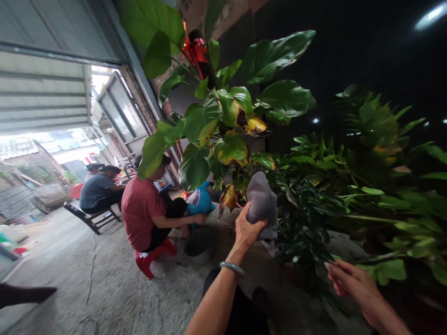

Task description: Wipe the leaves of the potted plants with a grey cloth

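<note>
My left hand [247, 231], with a grey bangle on its wrist, is closed around a soft grey bundle that looks like cloth [261, 197]. The bundle is upright, just in front of dark green foliage and beside a dry brown leaf [228, 199]. Lower right, my right hand [351, 279] has its thumb and fingers pinched together at the tip of a dark green leaf [323, 253]. Its other fingers are curled. Above both hands rises a tall plant [206, 121] with broad leaves, some of them yellowed and brown at the edges.
A person in a red shirt [141, 211] sits on a red stool [159, 256] at left, by a dark bucket [199, 246] and a blue bag-like thing [201, 200]. Farther back, others sit near a wooden chair [92, 218]. Dense potted plants [384, 204] fill the right side.
</note>
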### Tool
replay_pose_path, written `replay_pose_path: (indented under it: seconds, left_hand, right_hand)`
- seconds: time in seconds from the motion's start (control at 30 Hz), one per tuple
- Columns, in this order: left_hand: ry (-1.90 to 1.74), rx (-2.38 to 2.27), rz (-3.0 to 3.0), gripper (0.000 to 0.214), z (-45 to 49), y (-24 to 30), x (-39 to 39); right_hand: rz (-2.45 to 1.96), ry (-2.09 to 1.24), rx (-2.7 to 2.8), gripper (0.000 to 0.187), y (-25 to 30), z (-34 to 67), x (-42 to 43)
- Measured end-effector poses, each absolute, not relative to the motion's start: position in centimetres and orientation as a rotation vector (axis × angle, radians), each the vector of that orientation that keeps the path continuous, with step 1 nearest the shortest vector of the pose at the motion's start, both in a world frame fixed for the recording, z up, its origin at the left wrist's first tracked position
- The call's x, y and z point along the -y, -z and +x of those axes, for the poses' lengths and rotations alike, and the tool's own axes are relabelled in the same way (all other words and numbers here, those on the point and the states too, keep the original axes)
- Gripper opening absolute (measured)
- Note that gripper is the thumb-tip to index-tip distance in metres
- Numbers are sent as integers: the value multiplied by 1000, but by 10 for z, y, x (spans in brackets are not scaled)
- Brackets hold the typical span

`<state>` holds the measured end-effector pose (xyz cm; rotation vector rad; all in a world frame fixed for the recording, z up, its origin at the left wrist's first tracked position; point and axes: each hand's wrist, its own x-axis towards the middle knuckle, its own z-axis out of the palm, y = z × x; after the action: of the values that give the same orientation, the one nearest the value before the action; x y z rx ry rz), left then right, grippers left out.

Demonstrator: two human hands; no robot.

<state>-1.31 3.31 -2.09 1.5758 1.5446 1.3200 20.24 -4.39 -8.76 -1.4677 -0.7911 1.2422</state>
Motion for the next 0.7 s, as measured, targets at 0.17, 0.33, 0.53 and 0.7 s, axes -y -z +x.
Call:
replay_pose_path:
  seconds: [0.17, 0.33, 0.53, 0.7]
  left_hand:
    - [-864, -1463, 1648, 69, -15, 86, 11]
    - [-989, -1449, 1584, 68, -32, 73, 30]
    - [-1451, -1557, 1447, 70, -14, 18, -27]
    - [-1032, -1418, 1591, 70, 1, 71, -4]
  right_hand:
    - [-1529, -1206, 771, 26, 84, 204, 45]
    - [-1495, -1218, 768, 24, 77, 210, 47]
    - [-1475, -1276, 815, 26, 88, 208, 43]
    - [-1511, -1235, 811, 23, 89, 206, 42]
